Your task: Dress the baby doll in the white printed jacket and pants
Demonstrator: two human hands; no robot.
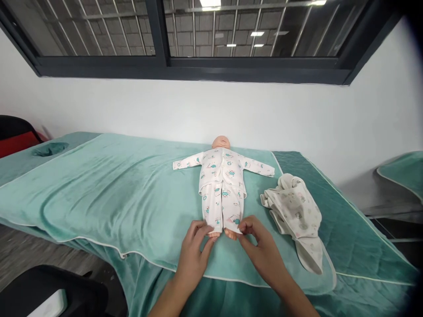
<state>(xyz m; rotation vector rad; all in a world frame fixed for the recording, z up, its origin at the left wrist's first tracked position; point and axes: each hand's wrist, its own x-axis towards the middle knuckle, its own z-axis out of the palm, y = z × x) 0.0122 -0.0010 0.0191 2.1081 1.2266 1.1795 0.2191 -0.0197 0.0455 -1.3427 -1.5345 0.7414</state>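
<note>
The right hand (261,246) has its grip closed to a pinch: thumb and forefinger meet on the hem of the white printed cotton trousers (222,204), at the cuff of the leg on the onlooker's right. The remaining fingers are curled loosely under the palm. The left hand (194,251) lies at the other cuff, fingertips touching the cloth and thumb stretched out just below the bare foot. Whether this grip has the cloth clamped cannot be told from here. Both forearms enter from the near edge, and the hands are close together, one at each foot. The trousers are on a small pink plastic baby doll (221,142), which lies on its back, arms spread sideways, head toward the wall, feet toward the person. It also wears a matching white printed long-sleeved top (224,167), whose lower edge overlaps the waist of the trousers. The doll rests on a large pale teal terry towel with white piping (115,193), spread somewhat rumpled over a massage bed with a darker teal quilted cover (346,229). Just beside the doll, on the person's right and apart from it, lies a crumpled cream printed garment (294,209), partly on the towel. At the far left of the bed a face opening (49,149) is visible. Behind the bed stand a plain white wall (297,114) and a dark-framed window (165,66).
</note>
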